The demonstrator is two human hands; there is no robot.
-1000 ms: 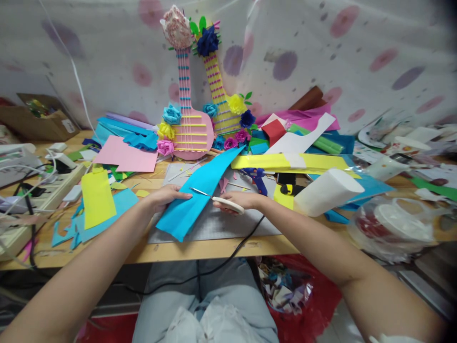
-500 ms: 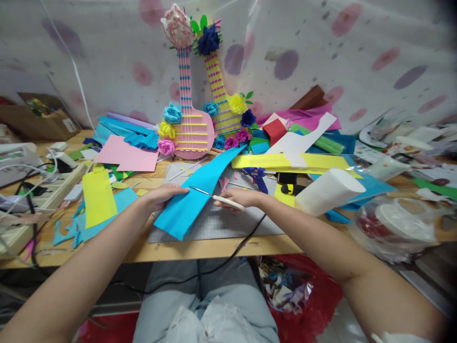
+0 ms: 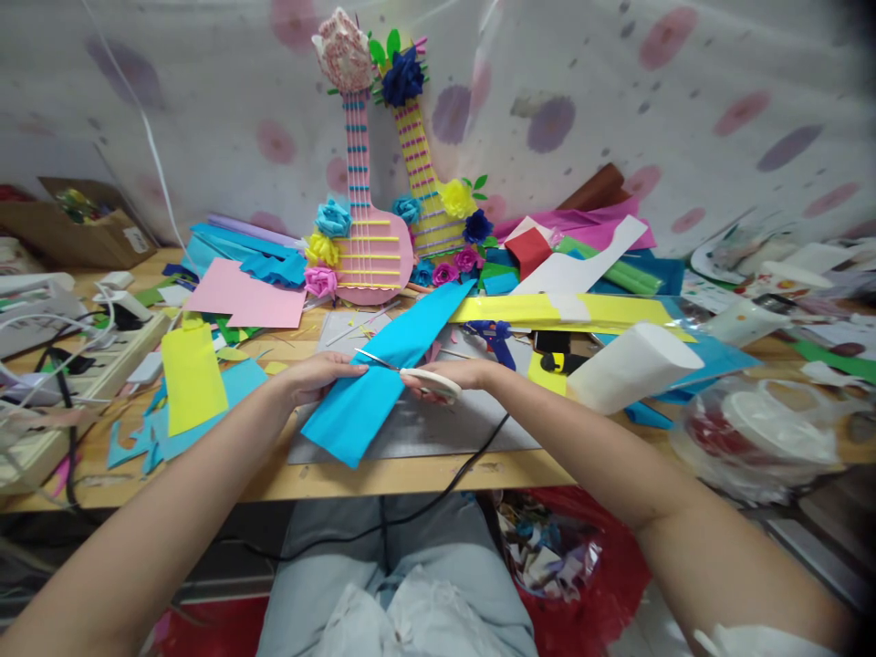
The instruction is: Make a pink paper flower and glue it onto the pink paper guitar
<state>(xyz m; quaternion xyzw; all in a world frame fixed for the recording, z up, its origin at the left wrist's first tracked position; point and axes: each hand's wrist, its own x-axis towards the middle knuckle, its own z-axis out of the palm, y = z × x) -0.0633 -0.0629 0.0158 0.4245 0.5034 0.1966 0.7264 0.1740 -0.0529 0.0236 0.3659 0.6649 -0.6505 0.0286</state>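
My left hand (image 3: 320, 376) pinches the left edge of a long bright blue paper strip (image 3: 411, 330), thumb and fingers closed on it. White-handled scissors (image 3: 432, 385) are gripped in my right hand (image 3: 466, 372), whose fingers are partly hidden by the handles. Their blades lie across the middle of the strip, pointing at my left fingertips. Below the blades, the strip's near part slants down toward the table edge; its far end rises toward the upper right. Under it lies a grey cutting mat (image 3: 438, 429).
Behind stand a pink paper guitar (image 3: 373, 246) and a yellow one (image 3: 438, 224), both with paper flowers. A blue glue gun (image 3: 494, 339) and a white paper roll (image 3: 633, 365) lie to the right. A power strip (image 3: 102, 383) is left. A black cable (image 3: 472, 470) crosses the front edge.
The scissors have shifted slightly left and their handles have turned. The blue strip now bends at the blades, with a notch on its right edge. My left hand has moved slightly right.
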